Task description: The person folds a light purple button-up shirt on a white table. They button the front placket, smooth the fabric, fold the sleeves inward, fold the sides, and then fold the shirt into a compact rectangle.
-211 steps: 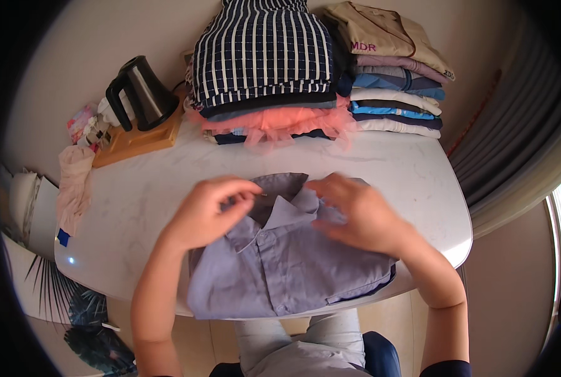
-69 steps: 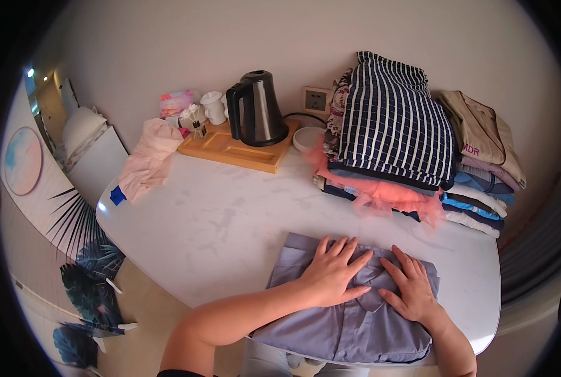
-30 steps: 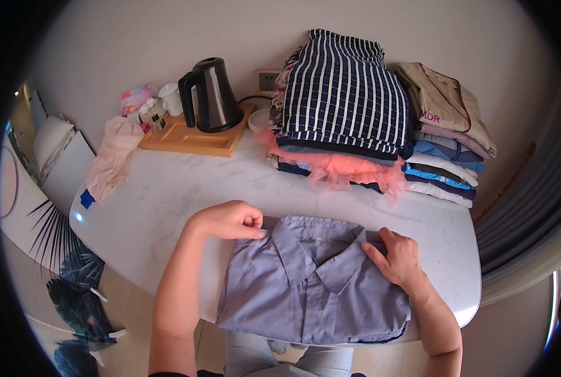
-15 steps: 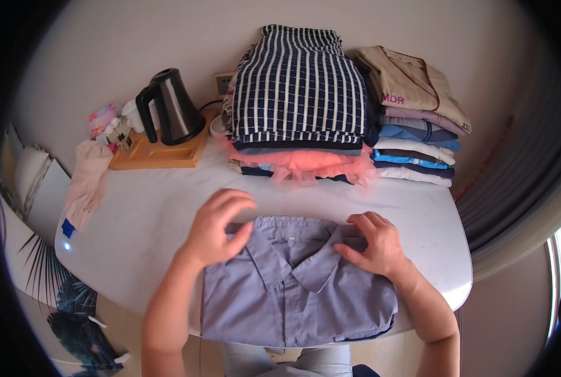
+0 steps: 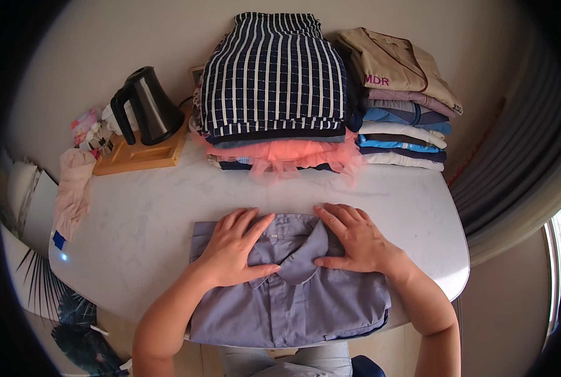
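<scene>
A folded grey-purple collared shirt [image 5: 293,308] lies flat at the near edge of the white table [image 5: 129,251], collar toward the far side. My left hand [image 5: 235,248] rests on the left part of the collar, fingers spread, thumb pointing at the front opening. On the right part of the collar lies my right hand [image 5: 352,242], also with its fingers apart and pressing flat on the cloth. Between the two thumbs the collar and button placket show. The parts of the collar under both palms are hidden.
At the back stands a tall clothes stack topped by dark checked fabric [image 5: 274,81]; a second stack with a beige garment [image 5: 393,63] is right of it. An electric kettle [image 5: 148,107] stands on a wooden tray [image 5: 136,160] at the far left, near a pale pink cloth [image 5: 73,188].
Both hands have come down from just above the shirt's shoulders and moved inward onto the collar. The whole view has shifted slightly.
</scene>
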Demonstrator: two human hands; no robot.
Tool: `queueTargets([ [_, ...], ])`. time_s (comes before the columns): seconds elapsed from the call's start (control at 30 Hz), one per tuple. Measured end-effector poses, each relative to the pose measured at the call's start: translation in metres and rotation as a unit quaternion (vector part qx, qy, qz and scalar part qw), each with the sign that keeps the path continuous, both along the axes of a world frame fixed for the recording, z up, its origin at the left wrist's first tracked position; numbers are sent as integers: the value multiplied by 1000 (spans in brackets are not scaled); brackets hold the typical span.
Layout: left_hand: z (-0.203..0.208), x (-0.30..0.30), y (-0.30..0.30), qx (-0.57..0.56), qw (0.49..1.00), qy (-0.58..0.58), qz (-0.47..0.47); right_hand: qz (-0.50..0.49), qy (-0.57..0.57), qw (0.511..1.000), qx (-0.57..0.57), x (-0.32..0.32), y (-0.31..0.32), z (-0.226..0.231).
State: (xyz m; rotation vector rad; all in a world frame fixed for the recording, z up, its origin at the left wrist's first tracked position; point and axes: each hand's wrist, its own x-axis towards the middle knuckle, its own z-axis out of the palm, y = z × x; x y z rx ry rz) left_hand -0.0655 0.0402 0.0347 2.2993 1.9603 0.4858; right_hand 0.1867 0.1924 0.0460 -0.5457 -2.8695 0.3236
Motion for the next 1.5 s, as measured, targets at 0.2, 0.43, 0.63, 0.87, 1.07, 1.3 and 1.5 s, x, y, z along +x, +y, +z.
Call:
queueTargets([
  [0.2, -1, 1, 1, 22, 1000, -21, 0, -64, -64, 996, -12, 20, 20, 22],
  [0.43, 3, 0, -1, 21, 1000, -8, -11, -115, -109, 986, -60, 29, 17, 38],
  [0.63, 4, 0, -3, 12, 1000, -11, -5, -98, -90, 990, -54, 26, 20, 30],
  [0.87, 11, 5, 0, 79, 996, 7, -27, -102, -85, 990, -36, 26, 15, 29],
  [1.07, 20, 23, -12, 92, 981, -128, -111, -111, -79, 991, -7, 22, 9, 26],
  [1.3, 2, 43, -12, 48, 993, -59, -89, -116, -74, 990, 42, 22, 6, 19],
  [1.5, 1, 43, -9, 61, 990, -48, -114, -141, -64, 981, 114, 29, -5, 33],
])
